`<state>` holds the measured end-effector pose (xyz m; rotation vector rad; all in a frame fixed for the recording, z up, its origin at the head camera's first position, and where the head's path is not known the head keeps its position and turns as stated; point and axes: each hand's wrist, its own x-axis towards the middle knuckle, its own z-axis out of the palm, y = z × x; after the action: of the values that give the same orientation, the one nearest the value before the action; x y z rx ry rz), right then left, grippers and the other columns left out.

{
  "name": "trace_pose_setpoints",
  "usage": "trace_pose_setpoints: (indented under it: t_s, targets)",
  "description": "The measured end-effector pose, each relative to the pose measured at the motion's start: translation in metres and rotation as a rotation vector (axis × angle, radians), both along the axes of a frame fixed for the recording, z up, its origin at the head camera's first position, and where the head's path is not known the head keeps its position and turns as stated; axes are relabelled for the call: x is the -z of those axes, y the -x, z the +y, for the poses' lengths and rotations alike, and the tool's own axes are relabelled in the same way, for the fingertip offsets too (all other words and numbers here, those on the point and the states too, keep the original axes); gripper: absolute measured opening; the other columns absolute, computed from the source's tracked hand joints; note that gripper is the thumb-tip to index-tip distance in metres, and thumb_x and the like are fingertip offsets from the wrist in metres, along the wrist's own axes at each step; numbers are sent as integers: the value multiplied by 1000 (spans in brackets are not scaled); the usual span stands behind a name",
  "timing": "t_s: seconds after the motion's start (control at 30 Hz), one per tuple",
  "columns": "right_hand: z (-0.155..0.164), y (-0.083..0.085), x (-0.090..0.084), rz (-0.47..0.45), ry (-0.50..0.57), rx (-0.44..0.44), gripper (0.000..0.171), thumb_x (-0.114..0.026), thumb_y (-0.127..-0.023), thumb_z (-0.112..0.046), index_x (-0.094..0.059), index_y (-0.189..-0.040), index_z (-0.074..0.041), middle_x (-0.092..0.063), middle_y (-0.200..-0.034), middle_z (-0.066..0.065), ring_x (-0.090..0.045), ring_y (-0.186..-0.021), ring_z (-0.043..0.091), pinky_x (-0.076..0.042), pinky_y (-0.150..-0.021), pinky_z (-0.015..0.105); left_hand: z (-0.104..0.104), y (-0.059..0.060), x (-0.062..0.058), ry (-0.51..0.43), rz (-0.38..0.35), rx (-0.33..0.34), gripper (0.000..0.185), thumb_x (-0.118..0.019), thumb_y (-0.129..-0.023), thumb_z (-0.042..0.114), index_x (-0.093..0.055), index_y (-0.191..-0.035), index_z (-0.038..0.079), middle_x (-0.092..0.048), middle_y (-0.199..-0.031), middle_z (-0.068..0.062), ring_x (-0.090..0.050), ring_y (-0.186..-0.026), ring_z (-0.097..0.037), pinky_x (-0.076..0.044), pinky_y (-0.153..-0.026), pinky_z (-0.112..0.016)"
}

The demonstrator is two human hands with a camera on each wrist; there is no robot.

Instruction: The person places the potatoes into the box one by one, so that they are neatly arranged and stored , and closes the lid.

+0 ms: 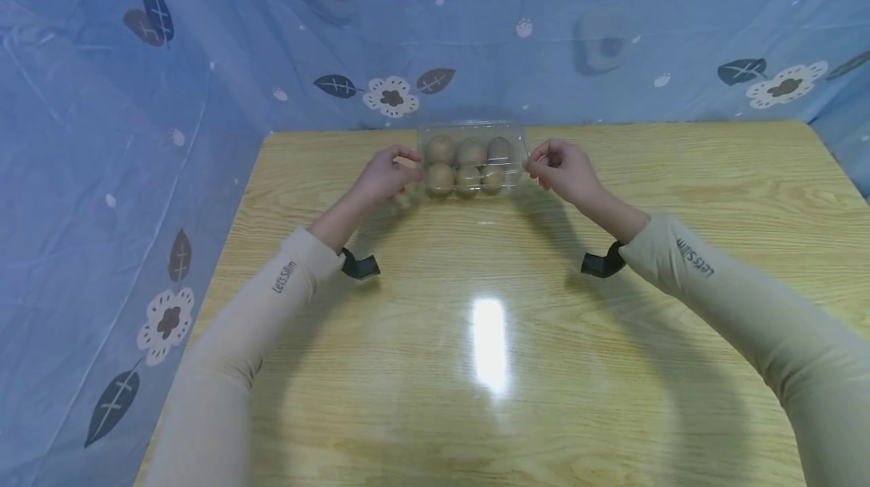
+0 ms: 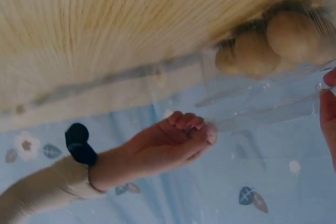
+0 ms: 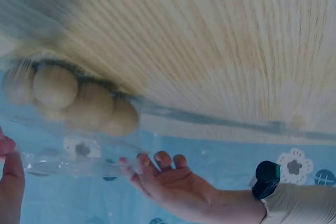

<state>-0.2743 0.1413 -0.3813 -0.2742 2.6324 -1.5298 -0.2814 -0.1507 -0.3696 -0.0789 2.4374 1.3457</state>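
Both hands at the ends of a clear egg box

At the far edge of the wooden surface (image 1: 612, 366), close to the blue flowered cloth (image 1: 102, 170) that walls it in behind and on both sides, sits a clear plastic box (image 1: 473, 132). A bright glare of light lies on the wood nearer the person. Nothing stands between the hands and the box.

Both arms reach forward in pale beige sleeves (image 1: 748, 306), each with a dark strap (image 1: 601, 264) at the wrist. The left hand (image 1: 384, 176) is at the box's left end with its fingers (image 1: 408, 156) curled in and pinching the thin plastic edge there. The right hand (image 1: 567, 170) mirrors it at the right end, its fingers bent and pinching that rim. In the left wrist view the right hand (image 2: 173, 145) shows the same closed pinch on the clear flange.

The box is see-through, low and rectangular, and looks closed, though the blur leaves that uncertain. Inside are six brown eggs (image 1: 469, 162), in two rows of three. It seems to rest on the wood, level.
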Motion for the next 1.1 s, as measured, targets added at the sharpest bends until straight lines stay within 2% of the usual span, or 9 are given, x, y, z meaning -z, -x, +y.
trace_pose_setpoints:
  t_s: [0.1,0.2,0.33,0.43,0.6,0.73,0.87,1.1]
  targets:
    - [0,-1,4,-24,-52,-3,17,-57,-89,-21,-56,-93,-4,-54,-65,-5,-51,-58,21,-42,-50,27,1,-2,0,65,23,19,37,-57,-89,26,-46,-123,18,-61,-109,-13,-54,-78,-29,-46,-62,-37]
    - [1,-1,6,-57,-74,0,17,-57,-89,-21,-56,-90,-4,-53,-62,-4,-51,-55,17,-45,-51,29,2,-2,0,142,14,31,41,-56,-89,30,-42,-125,17,-62,-108,-9,-56,-89,-28,-47,-68,-36]
    - [1,-2,7,-98,-90,8,21,-56,-89,-23,-53,-88,-3,-54,-65,0,-49,-53,12,-48,-53,29,0,1,3,184,-42,63,39,-53,-90,34,-46,-123,14,-64,-107,-5,-55,-81,-23,-41,-57,-27]
    - [2,-3,4,-163,-83,-7,27,-54,-91,-27,-51,-93,0,-55,-69,2,-49,-57,10,-50,-57,29,-2,3,5,178,-88,117,32,-49,-92,35,-53,-113,10,-65,-106,-6,-50,-67,-19,-32,-45,-24]
    - [3,-5,2,-252,-64,-63,35,-49,-92,-33,-51,-95,2,-54,-72,2,-51,-65,13,-51,-61,30,-3,4,5,152,-129,202,32,-42,-96,34,-54,-105,5,-65,-106,-6,-49,-59,-15,-26,-41,-21]
    - [4,-5,3,-248,-80,-95,38,-46,-93,-36,-53,-90,1,-55,-75,4,-53,-69,17,-51,-63,32,-2,1,5,131,-143,214,31,-39,-98,32,-52,-97,4,-63,-109,-9,-51,-63,-15,-25,-41,-20]
    - [5,-5,5,-237,-98,-113,41,-44,-94,-35,-55,-96,4,-57,-81,9,-54,-72,22,-51,-64,33,0,0,7,127,-157,212,30,-36,-99,32,-49,-90,6,-63,-111,-8,-52,-70,-15,-26,-45,-20]
    - [2,-2,9,-252,-107,-125,42,-42,-95,-32,-56,-105,7,-59,-84,9,-55,-69,19,-51,-60,31,0,1,11,107,-177,203,31,-34,-99,33,-49,-97,6,-63,-111,-6,-55,-80,-18,-32,-52,-23]
